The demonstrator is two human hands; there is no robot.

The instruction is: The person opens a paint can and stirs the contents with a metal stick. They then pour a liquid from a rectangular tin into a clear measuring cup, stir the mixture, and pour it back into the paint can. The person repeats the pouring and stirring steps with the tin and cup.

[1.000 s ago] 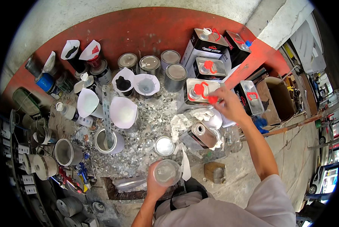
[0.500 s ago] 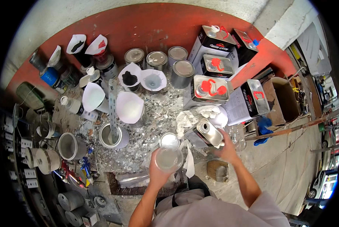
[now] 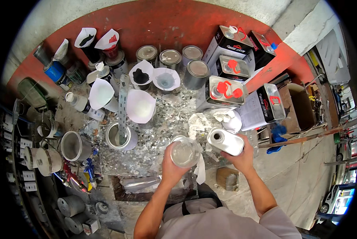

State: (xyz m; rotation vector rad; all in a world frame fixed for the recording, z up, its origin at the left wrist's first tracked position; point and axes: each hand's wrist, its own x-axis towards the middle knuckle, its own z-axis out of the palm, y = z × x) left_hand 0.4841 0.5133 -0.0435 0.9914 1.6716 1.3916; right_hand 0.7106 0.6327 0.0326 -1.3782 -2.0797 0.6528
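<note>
My left hand (image 3: 173, 166) is wrapped round a clear plastic cup (image 3: 185, 153), seen from above near the front of the bench. The cup's inside looks pale and cloudy; I cannot tell how much is in it. My right hand (image 3: 242, 156) grips a small rectangular metal can (image 3: 232, 144) from its right side. Its round mouth is uncapped and faces toward the cup, a short gap away. Mostly behind the cup sits a round tin lid or can (image 3: 177, 138). Crumpled white paper (image 3: 197, 122) lies just beyond both vessels.
Paint-spattered bench top (image 3: 166, 115) carries an open tin (image 3: 129, 139) with a metal ruler (image 3: 123, 107) standing in it. Paper-lined cups (image 3: 141, 106) and closed tins (image 3: 197, 73) stand behind. Large rectangular cans (image 3: 220, 92) crowd the right. Spray guns (image 3: 73, 175) hang at the left edge.
My right hand has closed more firmly round the metal can and tipped it, its mouth swinging left toward the cup. The cup has shifted slightly right and away from me.
</note>
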